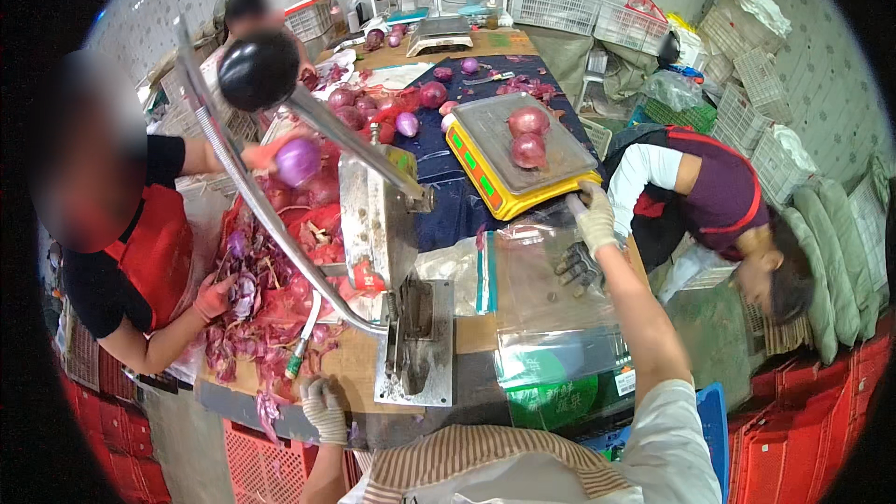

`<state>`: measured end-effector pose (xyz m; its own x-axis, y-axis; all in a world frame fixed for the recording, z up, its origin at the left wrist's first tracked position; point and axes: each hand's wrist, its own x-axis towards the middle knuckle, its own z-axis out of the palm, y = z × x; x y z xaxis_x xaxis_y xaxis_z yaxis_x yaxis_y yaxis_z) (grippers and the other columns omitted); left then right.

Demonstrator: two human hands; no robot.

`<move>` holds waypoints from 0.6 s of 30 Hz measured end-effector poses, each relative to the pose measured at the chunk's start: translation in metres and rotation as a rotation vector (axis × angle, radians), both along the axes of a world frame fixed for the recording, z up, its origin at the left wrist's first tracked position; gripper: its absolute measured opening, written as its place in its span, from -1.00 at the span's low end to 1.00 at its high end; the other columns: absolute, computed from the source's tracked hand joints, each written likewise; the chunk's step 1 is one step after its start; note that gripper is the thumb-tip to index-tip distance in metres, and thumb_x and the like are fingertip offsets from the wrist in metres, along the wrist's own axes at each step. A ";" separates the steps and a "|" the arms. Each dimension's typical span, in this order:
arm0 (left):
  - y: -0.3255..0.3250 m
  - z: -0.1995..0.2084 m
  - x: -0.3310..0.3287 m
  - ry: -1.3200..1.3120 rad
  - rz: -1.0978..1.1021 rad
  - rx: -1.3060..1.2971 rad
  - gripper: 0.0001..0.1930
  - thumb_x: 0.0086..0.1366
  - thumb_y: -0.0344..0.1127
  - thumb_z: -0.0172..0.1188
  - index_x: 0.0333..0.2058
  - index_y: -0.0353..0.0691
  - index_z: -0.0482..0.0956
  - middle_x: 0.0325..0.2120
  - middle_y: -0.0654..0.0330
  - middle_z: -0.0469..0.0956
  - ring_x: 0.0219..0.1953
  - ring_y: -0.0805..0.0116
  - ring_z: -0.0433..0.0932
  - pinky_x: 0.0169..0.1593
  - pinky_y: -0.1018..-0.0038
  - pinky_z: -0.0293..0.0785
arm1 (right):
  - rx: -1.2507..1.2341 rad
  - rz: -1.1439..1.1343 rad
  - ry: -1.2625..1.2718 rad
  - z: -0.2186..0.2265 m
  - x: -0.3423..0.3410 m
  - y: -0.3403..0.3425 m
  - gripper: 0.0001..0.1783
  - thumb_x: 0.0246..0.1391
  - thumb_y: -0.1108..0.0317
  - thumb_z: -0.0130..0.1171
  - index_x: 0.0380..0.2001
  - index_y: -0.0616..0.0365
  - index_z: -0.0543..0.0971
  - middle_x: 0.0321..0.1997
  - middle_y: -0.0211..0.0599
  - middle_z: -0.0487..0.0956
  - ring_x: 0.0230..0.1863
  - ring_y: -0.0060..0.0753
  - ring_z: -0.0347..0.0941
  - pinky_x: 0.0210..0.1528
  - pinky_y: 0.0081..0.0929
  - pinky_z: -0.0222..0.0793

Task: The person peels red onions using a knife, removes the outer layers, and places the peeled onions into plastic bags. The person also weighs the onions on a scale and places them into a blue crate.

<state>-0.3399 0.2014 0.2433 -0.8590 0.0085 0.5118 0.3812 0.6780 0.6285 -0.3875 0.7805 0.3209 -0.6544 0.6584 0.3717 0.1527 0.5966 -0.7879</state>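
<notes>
From the head view, the right hand [594, 220], in a pale glove, reaches forward with fingers curled at the near edge of the yellow scale [485, 168], just above a stack of clear bags [551, 299]; I cannot tell whether it grips anything. Two peeled red onions [528, 135] sit on the scale's metal pan. The left hand [324, 408], gloved too, rests with fingers loosely bent on the table edge [355, 369], holding nothing, beside the metal lever press [411, 327]. Across the table another person's hand holds a peeled onion [298, 161] over a heap of onion skins [271, 308].
</notes>
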 end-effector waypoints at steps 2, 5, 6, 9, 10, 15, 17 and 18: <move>-0.004 -0.010 0.005 0.044 0.046 -0.114 -0.94 0.11 -0.46 0.04 -0.40 -0.26 0.44 -0.34 0.01 0.41 -0.29 0.05 0.40 -0.21 0.26 0.34 | -0.072 0.060 0.050 -0.006 0.038 -0.010 -0.49 -0.14 0.31 0.19 -0.08 0.30 0.40 -0.09 0.01 0.45 -0.05 -0.10 0.38 0.03 -0.38 0.24; -0.010 -0.020 0.011 0.053 0.054 -0.185 -0.90 0.07 -0.47 0.07 -0.38 -0.24 0.45 -0.32 0.00 0.42 -0.26 0.01 0.40 -0.16 0.23 0.33 | -0.240 0.074 0.034 -0.008 0.093 -0.024 -0.57 -0.07 0.35 0.16 -0.11 0.33 0.42 -0.11 -0.07 0.48 -0.12 -0.25 0.43 -0.01 -0.43 0.29; -0.005 -0.015 0.010 0.070 0.054 -0.217 -0.89 0.07 -0.47 0.07 -0.37 -0.24 0.45 -0.31 0.00 0.42 -0.25 0.00 0.39 -0.15 0.23 0.33 | -0.302 0.088 0.019 -0.008 0.110 -0.026 -0.56 -0.07 0.36 0.15 -0.09 0.32 0.41 -0.12 -0.12 0.48 -0.13 -0.29 0.43 -0.04 -0.46 0.31; -0.003 -0.012 0.011 0.086 0.033 -0.233 -0.85 0.06 -0.47 0.07 -0.34 -0.23 0.45 -0.30 0.00 0.42 -0.23 -0.01 0.39 -0.12 0.22 0.31 | -0.371 0.075 -0.023 -0.020 0.161 -0.028 -0.57 -0.05 0.38 0.14 -0.06 0.28 0.41 -0.17 -0.26 0.49 -0.19 -0.42 0.42 -0.15 -0.52 0.35; -0.001 -0.012 0.010 0.098 0.023 -0.235 -0.85 0.06 -0.47 0.07 -0.33 -0.24 0.45 -0.30 0.00 0.42 -0.23 -0.01 0.39 -0.12 0.23 0.31 | -0.302 0.047 -0.024 -0.029 0.176 -0.027 -0.60 -0.04 0.37 0.14 -0.09 0.27 0.43 -0.20 -0.28 0.50 -0.23 -0.46 0.42 -0.20 -0.54 0.36; -0.006 -0.022 0.014 0.039 -0.004 -0.171 -0.86 0.09 -0.48 0.05 -0.31 -0.26 0.44 -0.30 0.00 0.42 -0.23 0.03 0.40 -0.13 0.25 0.33 | -0.470 -0.026 -0.024 -0.049 0.230 -0.049 -0.72 -0.02 0.31 0.20 -0.22 0.19 0.51 -0.35 -0.43 0.49 -0.45 -0.62 0.36 -0.46 -0.64 0.32; -0.005 -0.018 0.013 0.040 -0.005 -0.151 -0.86 0.10 -0.48 0.05 -0.32 -0.27 0.44 -0.30 0.00 0.42 -0.23 0.04 0.40 -0.13 0.25 0.32 | -0.527 -0.037 0.001 -0.046 0.240 -0.062 -0.70 0.00 0.28 0.19 -0.22 0.20 0.51 -0.35 -0.41 0.50 -0.40 -0.59 0.39 -0.41 -0.62 0.36; -0.008 -0.019 0.014 0.040 -0.025 -0.162 -0.88 0.11 -0.48 0.04 -0.33 -0.27 0.44 -0.29 0.00 0.42 -0.24 0.05 0.40 -0.13 0.25 0.32 | -0.585 -0.049 0.007 -0.042 0.247 -0.072 -0.70 0.00 0.28 0.19 -0.21 0.21 0.51 -0.34 -0.40 0.50 -0.39 -0.58 0.40 -0.40 -0.62 0.37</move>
<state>-0.3256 0.1935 0.2242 -0.8367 0.1150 0.5354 0.4215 0.7594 0.4956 -0.1410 0.7085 0.2785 -0.6165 0.7852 -0.0582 0.1630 0.0549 -0.9851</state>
